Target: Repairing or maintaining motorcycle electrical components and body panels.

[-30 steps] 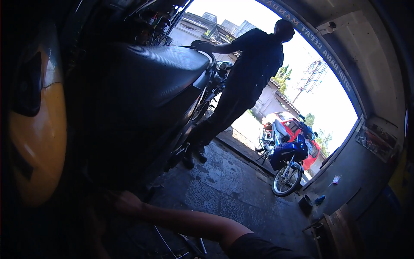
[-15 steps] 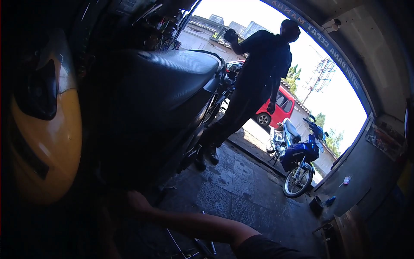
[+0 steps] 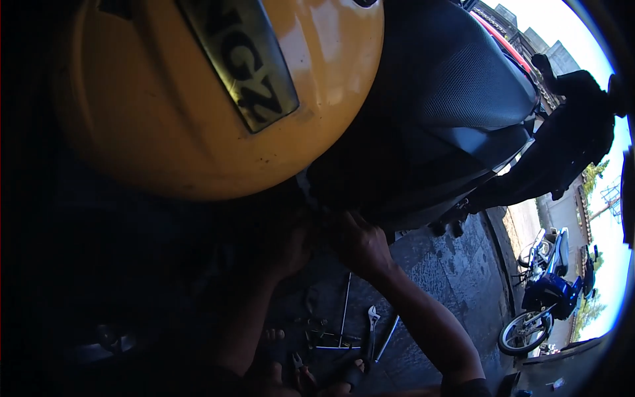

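Note:
Both my hands reach into shadow beneath a yellow body panel (image 3: 211, 159) and beside the dark motorcycle body with its textured black seat (image 3: 479, 86). My right hand (image 3: 360, 241) has its fingers bent closed around a spot low on the motorcycle; what they hold is hidden. My left hand (image 3: 291, 245) is close beside it, its fingers lost in darkness. On the floor below lie an adjustable wrench (image 3: 372, 317), long thin metal rods (image 3: 345, 298) and pliers (image 3: 297, 367), near my sandaled feet.
A person in dark clothes (image 3: 562, 139) stands beyond the seat at the right, by the open doorway. A blue motorbike (image 3: 555, 294) is parked at the threshold, with a pale wall (image 3: 555, 215) outside. The paved floor (image 3: 443, 271) spreads below the motorcycle.
My view has swung down and left toward the yellow panel, bringing both forearms, the floor tools and my feet into view. My hands stay low at the motorcycle.

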A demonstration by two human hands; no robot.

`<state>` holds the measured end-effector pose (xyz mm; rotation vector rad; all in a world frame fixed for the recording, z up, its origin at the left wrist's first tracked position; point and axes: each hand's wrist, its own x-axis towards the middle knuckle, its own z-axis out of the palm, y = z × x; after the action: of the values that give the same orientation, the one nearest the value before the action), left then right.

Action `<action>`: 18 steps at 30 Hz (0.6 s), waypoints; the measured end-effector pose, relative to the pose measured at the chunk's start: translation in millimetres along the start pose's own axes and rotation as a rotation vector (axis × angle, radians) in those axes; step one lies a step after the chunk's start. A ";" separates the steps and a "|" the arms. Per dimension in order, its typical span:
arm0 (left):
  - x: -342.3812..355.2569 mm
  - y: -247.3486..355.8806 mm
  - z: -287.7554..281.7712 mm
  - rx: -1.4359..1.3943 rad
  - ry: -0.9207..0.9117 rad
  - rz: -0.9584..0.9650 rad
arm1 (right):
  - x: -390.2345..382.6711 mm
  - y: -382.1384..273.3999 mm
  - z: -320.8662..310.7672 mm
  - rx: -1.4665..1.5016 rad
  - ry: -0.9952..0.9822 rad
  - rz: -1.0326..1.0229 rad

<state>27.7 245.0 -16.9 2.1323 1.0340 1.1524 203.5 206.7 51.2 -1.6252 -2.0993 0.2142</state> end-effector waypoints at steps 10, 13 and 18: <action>-4.0 -12.2 0.6 -0.074 0.017 0.021 | -2.9 -7.1 12.4 0.057 -0.012 0.143; 1.4 -21.4 -0.7 -0.153 0.038 -0.003 | -39.9 -28.1 -3.3 0.307 0.057 0.386; 9.6 -9.2 7.5 -0.173 0.059 -0.016 | -238.6 17.8 84.5 0.271 -0.325 0.714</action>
<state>34.0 257.6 -22.8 1.9626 0.9390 1.2562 224.6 -0.1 -94.3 -2.2005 -1.5031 1.0013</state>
